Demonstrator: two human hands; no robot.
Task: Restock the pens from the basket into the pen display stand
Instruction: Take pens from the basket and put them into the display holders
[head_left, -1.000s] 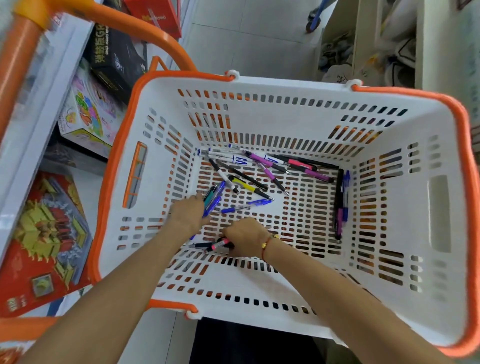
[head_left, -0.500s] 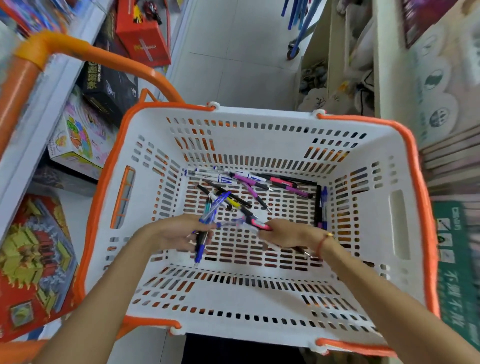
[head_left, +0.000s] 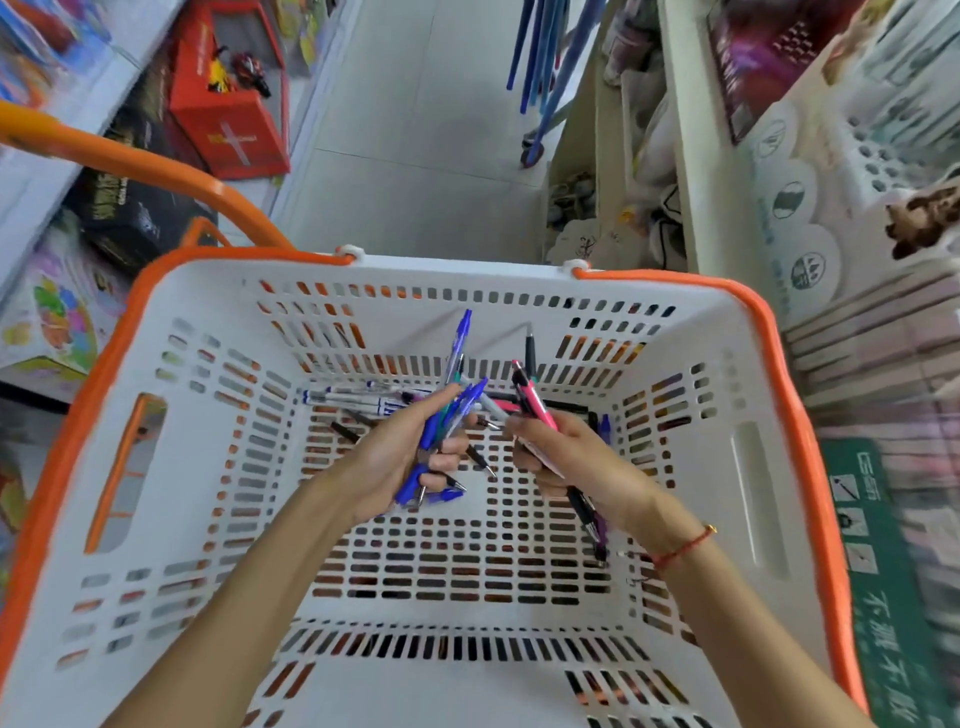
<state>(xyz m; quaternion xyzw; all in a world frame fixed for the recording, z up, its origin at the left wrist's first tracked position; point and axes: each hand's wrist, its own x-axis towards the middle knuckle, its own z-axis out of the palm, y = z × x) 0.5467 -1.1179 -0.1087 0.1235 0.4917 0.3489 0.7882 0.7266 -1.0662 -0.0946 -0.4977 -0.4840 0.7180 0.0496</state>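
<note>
A white slotted basket (head_left: 156, 467) with an orange rim fills the view. My left hand (head_left: 400, 457) grips a bunch of blue and teal pens (head_left: 454, 410), their ends fanning up above the basket floor. My right hand (head_left: 566, 462) grips a pink pen (head_left: 532, 397) along with black and purple pens that stick out below its wrist. Several loose pens (head_left: 353, 400) lie on the basket floor at the far side, partly hidden behind both hands. No pen display stand is recognisable.
An orange basket handle (head_left: 130, 161) arcs over the left. Boxed toys, among them a red box (head_left: 228, 109), line the left shelf. Right-hand shelving (head_left: 691, 156) holds white goods, packs and a green box (head_left: 872, 545). Grey floor (head_left: 415, 156) runs ahead.
Both hands have lifted off the basket floor with pens gripped in them and come close together. The view has tilted up, showing more aisle and right-hand shelving.
</note>
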